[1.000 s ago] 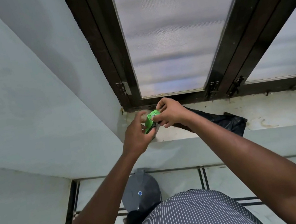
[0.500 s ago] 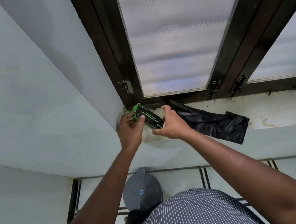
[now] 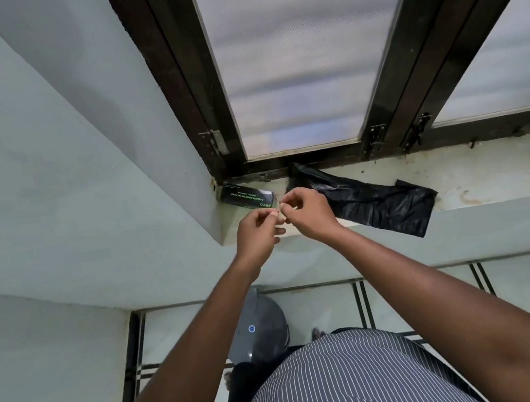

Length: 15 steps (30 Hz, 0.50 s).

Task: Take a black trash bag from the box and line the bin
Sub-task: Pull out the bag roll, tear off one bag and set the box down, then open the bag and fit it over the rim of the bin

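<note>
I see the box [image 3: 246,198] lying flat in the left corner of the window sill [image 3: 493,173], the black trash bag [image 3: 377,203] spread beside it. My left hand [image 3: 258,232] and right hand [image 3: 309,209] meet fingertip to fingertip, fingers curled, apparently holding nothing. The bin [image 3: 259,332] stands on the floor below.

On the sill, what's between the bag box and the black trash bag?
Head view: only bare sill lies between the box and the trash bag at the back; nearer the camera, both hands, left and right, hover over that gap.
</note>
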Each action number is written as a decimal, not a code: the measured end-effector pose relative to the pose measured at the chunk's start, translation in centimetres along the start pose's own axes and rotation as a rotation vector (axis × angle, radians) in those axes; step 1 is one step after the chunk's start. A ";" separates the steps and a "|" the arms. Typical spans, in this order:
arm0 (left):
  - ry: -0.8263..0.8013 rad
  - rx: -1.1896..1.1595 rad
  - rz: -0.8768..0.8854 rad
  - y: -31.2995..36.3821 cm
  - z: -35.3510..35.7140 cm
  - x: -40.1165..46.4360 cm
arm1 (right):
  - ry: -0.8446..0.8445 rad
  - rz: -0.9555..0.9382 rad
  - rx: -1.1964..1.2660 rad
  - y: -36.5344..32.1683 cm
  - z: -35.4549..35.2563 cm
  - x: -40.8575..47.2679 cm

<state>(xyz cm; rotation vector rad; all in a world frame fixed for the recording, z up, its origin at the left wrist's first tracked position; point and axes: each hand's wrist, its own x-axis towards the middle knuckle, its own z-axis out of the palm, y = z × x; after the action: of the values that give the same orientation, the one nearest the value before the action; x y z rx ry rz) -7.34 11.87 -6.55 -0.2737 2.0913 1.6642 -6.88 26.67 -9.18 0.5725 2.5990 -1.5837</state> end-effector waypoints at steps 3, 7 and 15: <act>-0.057 0.022 0.018 0.2 1.4 0.1 | 0.038 0.055 0.155 2.3 -1.5 -1.4; -0.175 0.087 0.053 0.7 5.2 0.6 | 0.163 0.086 0.194 5.5 -4.5 -3.6; -0.471 1.126 0.622 -0.3 13.5 2.9 | 0.346 0.056 -0.324 11.7 -10.5 -5.8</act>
<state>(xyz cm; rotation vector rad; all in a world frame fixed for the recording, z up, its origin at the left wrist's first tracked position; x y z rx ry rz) -6.79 25.15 -10.43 1.0788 2.4386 0.4414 3.96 38.88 -12.79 0.9500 2.9640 -1.0916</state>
